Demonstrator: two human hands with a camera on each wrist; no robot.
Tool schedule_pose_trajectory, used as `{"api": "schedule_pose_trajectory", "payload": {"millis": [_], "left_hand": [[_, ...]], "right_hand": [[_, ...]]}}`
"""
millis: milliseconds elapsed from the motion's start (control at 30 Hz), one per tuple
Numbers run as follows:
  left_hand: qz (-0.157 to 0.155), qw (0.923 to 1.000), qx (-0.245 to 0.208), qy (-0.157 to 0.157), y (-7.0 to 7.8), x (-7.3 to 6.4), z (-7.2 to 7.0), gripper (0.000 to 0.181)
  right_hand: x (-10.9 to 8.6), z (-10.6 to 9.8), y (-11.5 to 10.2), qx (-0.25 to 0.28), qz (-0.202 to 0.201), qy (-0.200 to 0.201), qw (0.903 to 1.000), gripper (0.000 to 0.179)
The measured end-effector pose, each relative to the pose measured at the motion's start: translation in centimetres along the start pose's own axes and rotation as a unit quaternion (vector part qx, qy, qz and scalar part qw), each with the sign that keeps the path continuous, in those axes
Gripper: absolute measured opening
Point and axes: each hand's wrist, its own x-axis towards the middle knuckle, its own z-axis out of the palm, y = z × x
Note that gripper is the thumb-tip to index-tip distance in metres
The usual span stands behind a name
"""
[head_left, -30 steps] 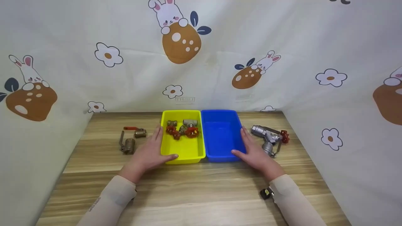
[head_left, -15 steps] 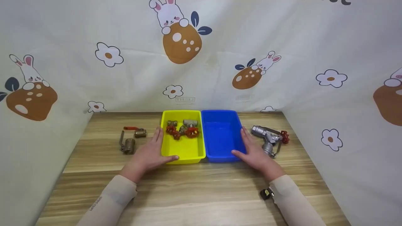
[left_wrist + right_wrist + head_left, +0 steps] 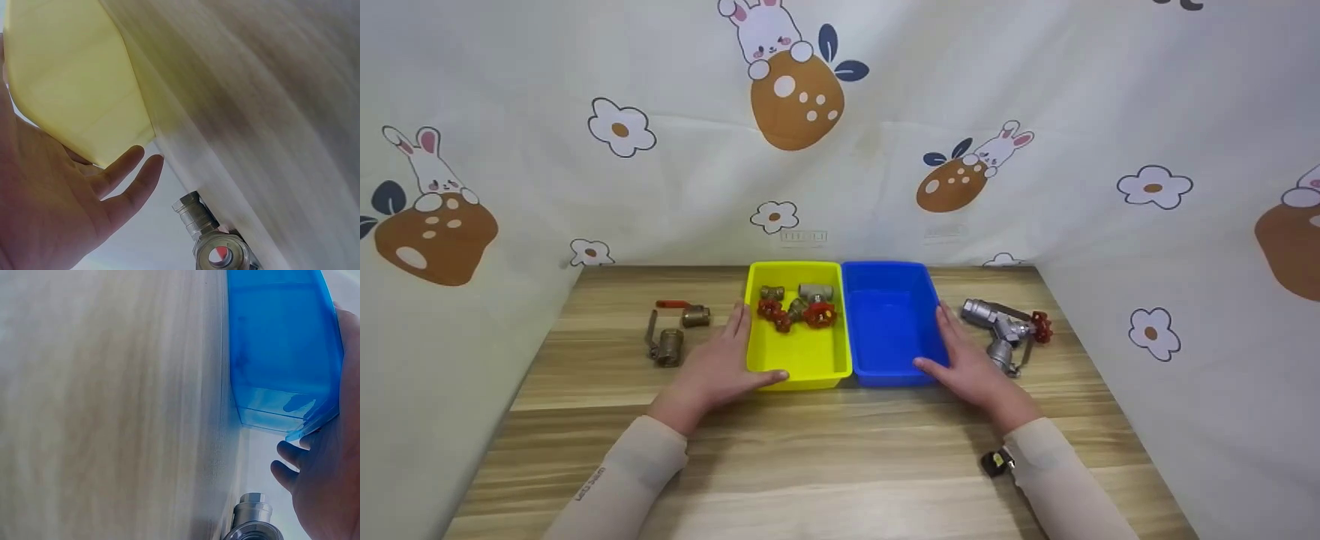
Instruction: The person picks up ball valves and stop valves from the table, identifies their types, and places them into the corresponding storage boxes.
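Observation:
In the head view a yellow bin [image 3: 799,364] and a blue bin [image 3: 889,322] stand side by side on the table. My left hand [image 3: 716,371] lies along the yellow bin's left side, its fingers extended and its thumb over the front rim. Against the blue bin's right side rests my right hand [image 3: 966,367], fingers likewise straight, thumb at the near corner. Several small valves with red handwheels [image 3: 820,315] lie in the yellow bin. In the wrist views, fingers [image 3: 132,194] of the left hand and fingers [image 3: 289,453] of the right extend beside the bin walls.
Left of the yellow bin lie two brass lever valves [image 3: 667,347], one with a red lever [image 3: 672,304]. Silver valves [image 3: 1001,326], one with a red handwheel [image 3: 1040,327], lie close beyond my right hand. A patterned cloth [image 3: 870,172] hangs behind the wooden table [image 3: 840,465].

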Motion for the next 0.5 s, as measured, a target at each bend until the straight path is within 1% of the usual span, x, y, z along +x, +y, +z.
{"api": "schedule_pose_trajectory", "payload": {"millis": [233,367,500], "left_hand": [[0.002,1.0000,0.007,-0.002,-0.05,0.08,0.10,0.135],[0.004,1.0000,0.006,-0.003,-0.07,0.15,0.17,0.138],[0.004,1.0000,0.002,0.000,-0.06,0.13,0.15,0.135]], "right_hand": [[0.09,0.02,0.11,0.001,0.001,-0.004,1.0000,0.110],[0.09,0.10,0.21,-0.005,0.001,-0.002,1.0000,0.110],[0.16,0.05,0.11,-0.010,0.002,-0.003,0.9999,0.111]]}}
